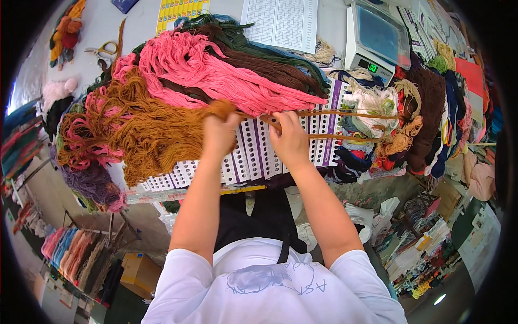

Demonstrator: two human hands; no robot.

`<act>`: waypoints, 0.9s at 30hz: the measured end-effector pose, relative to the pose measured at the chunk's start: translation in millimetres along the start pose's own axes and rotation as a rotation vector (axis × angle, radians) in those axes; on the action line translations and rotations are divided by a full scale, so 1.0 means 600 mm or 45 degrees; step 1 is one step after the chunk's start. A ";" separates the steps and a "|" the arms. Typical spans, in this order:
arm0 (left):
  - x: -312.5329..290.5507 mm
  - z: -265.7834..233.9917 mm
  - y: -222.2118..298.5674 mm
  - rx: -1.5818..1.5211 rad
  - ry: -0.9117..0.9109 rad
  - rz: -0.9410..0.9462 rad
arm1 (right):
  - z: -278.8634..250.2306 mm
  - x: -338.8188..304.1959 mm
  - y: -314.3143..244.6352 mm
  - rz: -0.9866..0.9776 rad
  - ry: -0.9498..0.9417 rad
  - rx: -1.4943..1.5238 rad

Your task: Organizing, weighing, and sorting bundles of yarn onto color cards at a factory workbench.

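My left hand [217, 137], slightly smeared by motion, is closed on the end of a large golden-brown yarn bundle [162, 129]. That bundle fans out to the left across the table. My right hand [290, 141] is closed around a strand of the same brown yarn, a short way right of my left hand. Long brown strands [345, 114] run on from there to the right, over a pile of mixed yarn. Beneath both hands lie white punched cards [251, 154] with purple stripes. A thick pink yarn hank [216, 73] stretches just beyond my hands.
A digital scale [372, 46] with a blue tray stands at the far right. A printed sheet [280, 24] and scissors [105, 49] lie along the back. Tangled multicoloured yarn [372, 108] heaps to the right. Hanging yarn hanks [75, 254] and a cardboard box [140, 275] sit below left.
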State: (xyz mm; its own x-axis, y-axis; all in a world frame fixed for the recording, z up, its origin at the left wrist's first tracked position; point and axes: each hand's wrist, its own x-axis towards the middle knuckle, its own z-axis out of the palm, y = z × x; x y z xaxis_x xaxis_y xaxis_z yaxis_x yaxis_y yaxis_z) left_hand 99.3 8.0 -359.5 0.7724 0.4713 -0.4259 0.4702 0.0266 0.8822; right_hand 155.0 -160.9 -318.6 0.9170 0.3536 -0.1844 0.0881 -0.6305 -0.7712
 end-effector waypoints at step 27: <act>-0.057 -0.003 0.072 -0.640 -0.410 0.093 | 0.005 0.034 0.018 -0.276 -0.136 -0.170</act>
State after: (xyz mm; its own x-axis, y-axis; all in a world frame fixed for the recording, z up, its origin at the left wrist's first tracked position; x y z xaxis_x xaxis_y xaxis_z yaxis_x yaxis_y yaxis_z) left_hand 92.4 -5.4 -306.5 0.9226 0.1987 -0.3306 0.2119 0.4550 0.8649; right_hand 173.8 -158.6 -332.6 0.8254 0.5570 -0.0923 0.3351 -0.6149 -0.7139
